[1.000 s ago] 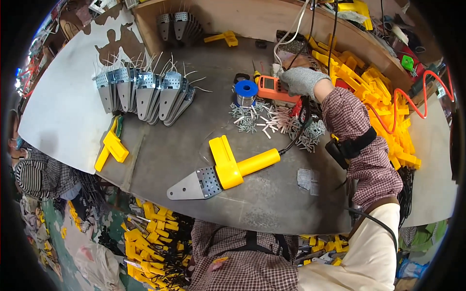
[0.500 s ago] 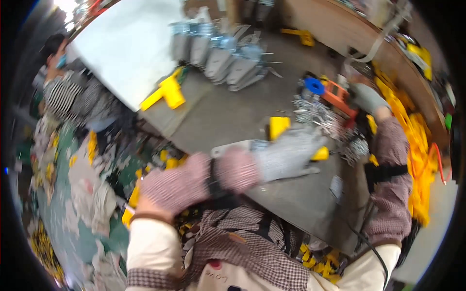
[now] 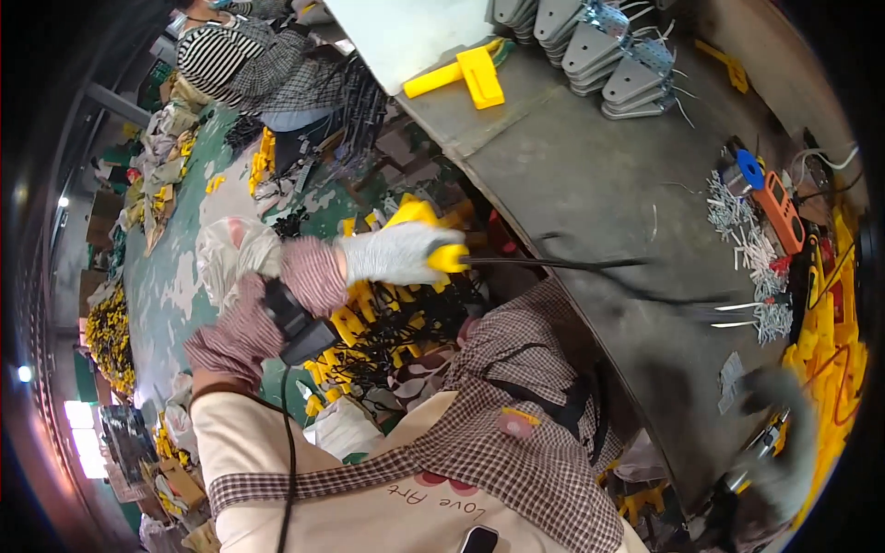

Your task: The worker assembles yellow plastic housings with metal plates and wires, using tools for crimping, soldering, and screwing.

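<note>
My left hand (image 3: 392,253), in a grey glove, is shut on a yellow plastic part (image 3: 450,258) and holds it out past the table's near edge, over the floor. A thin black cord (image 3: 553,263) trails from the part to the right across the grey table (image 3: 590,184). At the lower right my right hand (image 3: 782,433) is a grey gloved blur beside the table's edge, close to a small metal tool (image 3: 761,444). Whether it holds anything is unclear.
Metal brackets (image 3: 618,55) stand in a row at the table's far end, beside a yellow T-shaped part (image 3: 470,74). A blue spool (image 3: 749,170), an orange tool (image 3: 784,207) and loose metal clips (image 3: 747,244) lie at the right. Yellow parts (image 3: 364,327) heap below. A person in stripes (image 3: 230,55) sits top left.
The view has swung left and down. My left hand took the yellow part off the table and carried it left past the edge. My right hand left the orange tool and dropped low right.
</note>
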Demonstrator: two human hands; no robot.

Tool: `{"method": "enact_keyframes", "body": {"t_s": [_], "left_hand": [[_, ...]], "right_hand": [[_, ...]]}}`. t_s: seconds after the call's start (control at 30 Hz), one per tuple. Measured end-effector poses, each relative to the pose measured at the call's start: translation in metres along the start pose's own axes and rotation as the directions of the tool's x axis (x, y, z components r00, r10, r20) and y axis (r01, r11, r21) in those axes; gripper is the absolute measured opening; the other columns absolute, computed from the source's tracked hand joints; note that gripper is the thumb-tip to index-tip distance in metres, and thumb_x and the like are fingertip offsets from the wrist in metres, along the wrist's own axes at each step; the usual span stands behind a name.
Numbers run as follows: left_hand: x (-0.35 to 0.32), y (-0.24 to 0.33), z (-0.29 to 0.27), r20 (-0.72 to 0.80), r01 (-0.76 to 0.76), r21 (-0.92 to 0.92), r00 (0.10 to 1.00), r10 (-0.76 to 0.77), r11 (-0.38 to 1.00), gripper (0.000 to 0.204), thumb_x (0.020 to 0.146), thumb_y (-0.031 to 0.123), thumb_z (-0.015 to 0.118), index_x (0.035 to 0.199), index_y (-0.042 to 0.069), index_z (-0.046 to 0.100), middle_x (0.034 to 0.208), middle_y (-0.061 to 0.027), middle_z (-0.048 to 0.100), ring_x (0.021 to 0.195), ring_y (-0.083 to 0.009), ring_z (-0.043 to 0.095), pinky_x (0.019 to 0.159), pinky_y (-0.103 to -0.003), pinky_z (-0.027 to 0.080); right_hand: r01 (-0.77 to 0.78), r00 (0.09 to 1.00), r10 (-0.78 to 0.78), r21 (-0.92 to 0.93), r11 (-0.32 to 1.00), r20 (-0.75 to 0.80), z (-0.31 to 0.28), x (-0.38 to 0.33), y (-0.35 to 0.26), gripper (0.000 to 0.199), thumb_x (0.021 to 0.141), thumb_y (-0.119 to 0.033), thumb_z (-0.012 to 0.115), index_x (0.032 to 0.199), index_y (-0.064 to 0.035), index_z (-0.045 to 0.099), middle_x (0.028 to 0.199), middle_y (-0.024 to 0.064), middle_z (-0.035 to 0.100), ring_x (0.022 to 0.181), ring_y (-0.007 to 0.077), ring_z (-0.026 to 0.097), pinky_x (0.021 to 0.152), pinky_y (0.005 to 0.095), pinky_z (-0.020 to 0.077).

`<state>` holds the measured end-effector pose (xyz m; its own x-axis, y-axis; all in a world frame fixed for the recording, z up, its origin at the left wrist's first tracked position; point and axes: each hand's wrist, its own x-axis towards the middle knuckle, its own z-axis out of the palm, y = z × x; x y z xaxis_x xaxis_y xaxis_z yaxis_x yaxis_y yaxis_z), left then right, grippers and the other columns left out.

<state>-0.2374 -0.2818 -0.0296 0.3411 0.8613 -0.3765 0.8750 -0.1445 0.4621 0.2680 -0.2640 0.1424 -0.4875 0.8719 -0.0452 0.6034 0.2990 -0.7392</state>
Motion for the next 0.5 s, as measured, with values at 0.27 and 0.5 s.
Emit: {"method": "enact_keyframes", "body": {"t_s": [0.27,0.5], "left_hand": [[-0.05,-0.274,0.218,-0.301,0.436,0.45,0.896,-0.327,0.779,0.037,0.095,0.013,0.049,0.128,0.017,0.065,0.137,-0.012,0.06,0.132,-0.0316,0.052,0.114,-0.049,0.038],[-0.005,-0.142,0.095,0.436,0.501,0.05,0.767,-0.471,0.864,0.042,0.092,0.047,0.066,0.12,0.018,0.075,0.121,-0.0105,0.072,0.114,-0.0229,0.065,0.103,-0.042,0.048]], "right_hand": [[-0.346,0.937,0.348,-0.05,0.937,0.035,0.057,-0.027,0.009,0.044,0.073,-0.021,0.066,0.11,0.0032,0.062,0.104,0.0141,0.064,0.098,0.0268,0.061,0.091,0.0355,0.0467],[-0.057,0.996,0.051,-0.104,0.993,-0.067,0.103,-0.005,0.033,0.02,0.078,-0.012,0.067,0.091,0.0033,0.071,0.094,0.0171,0.073,0.088,0.0319,0.069,0.079,0.0378,0.053]]}}
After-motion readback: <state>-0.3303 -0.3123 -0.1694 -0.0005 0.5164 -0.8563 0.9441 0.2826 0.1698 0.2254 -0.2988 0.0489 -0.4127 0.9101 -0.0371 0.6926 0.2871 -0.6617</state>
